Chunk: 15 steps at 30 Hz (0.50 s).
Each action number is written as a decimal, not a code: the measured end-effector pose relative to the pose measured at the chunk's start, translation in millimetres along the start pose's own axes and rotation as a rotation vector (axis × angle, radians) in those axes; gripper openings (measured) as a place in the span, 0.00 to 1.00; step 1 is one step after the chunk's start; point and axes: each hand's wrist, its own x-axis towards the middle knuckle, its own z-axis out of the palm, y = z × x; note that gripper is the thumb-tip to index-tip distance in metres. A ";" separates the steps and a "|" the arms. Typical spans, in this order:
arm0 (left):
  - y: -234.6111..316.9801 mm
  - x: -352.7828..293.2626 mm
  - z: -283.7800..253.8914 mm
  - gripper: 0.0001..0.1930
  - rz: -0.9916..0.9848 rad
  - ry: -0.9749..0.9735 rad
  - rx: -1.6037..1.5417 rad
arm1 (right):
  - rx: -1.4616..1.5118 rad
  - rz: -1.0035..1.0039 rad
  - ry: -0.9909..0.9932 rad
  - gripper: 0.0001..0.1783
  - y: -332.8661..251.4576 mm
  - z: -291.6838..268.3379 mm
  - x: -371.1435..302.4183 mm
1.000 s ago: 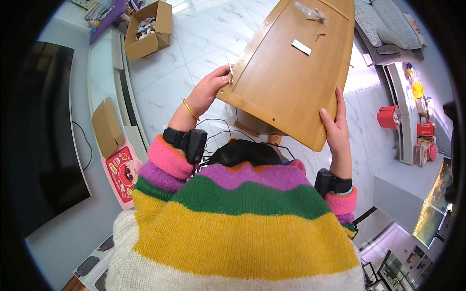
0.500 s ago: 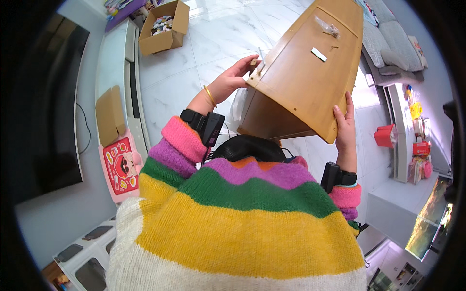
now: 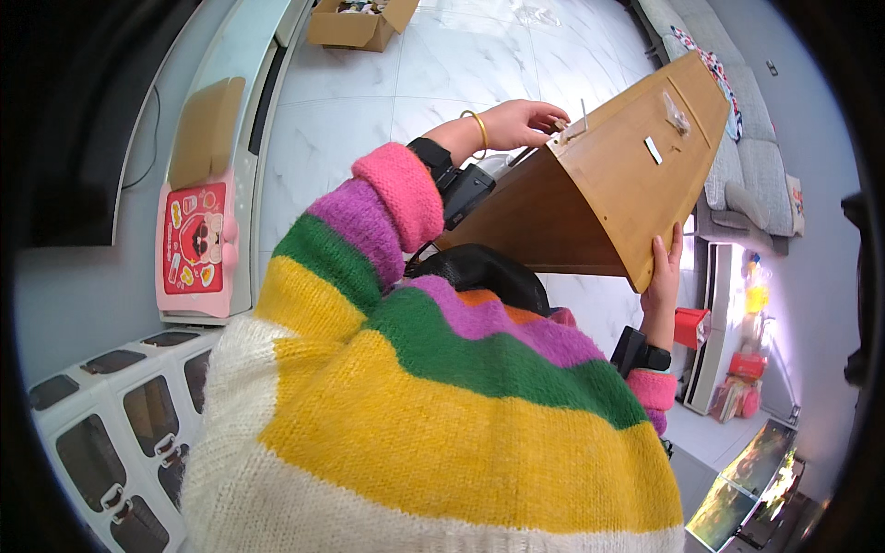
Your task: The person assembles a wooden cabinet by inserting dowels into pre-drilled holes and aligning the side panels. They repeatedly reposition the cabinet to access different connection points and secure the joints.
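A light-brown wooden furniture piece (image 3: 636, 166) stands tilted before me, its panels meeting at an angle with a darker hollow below. My right hand (image 3: 666, 263) grips the near right edge of its top panel, thumb on top and the other fingers mostly hidden. At the upper left corner is my left hand (image 3: 527, 124), fingers curled in a pinch around something small and brown that I cannot make out. A thin metal rod (image 3: 584, 115) sticks up beside those fingertips. On the top panel lie a small clear bag (image 3: 676, 114) and a white strip (image 3: 653, 150).
An open cardboard box (image 3: 362, 26) sits on the marble-patterned floor (image 3: 452, 57) at the far left. Along the left runs a white low cabinet (image 3: 241, 198) with a pink-and-red case (image 3: 195, 241). A grey sofa (image 3: 758, 166) stands at the right, near a red bin (image 3: 691, 327).
The view has swung, so the furniture piece appears lower and further right, the cardboard box higher. My left hand stays at the corner, its fingers more curled; my right hand keeps its grip.
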 end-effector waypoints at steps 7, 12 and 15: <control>2.9 -0.6 -1.7 0.21 -0.023 0.019 -0.074 | 0.003 0.011 -0.006 0.32 -1.5 0.3 -1.7; 8.1 -2.2 -2.1 0.22 -0.085 -0.015 -0.049 | 0.014 0.005 -0.006 0.32 0.4 -1.4 -1.0; 11.0 -3.0 -2.2 0.23 -0.107 -0.034 -0.022 | 0.026 0.010 -0.004 0.31 0.9 -2.0 -1.9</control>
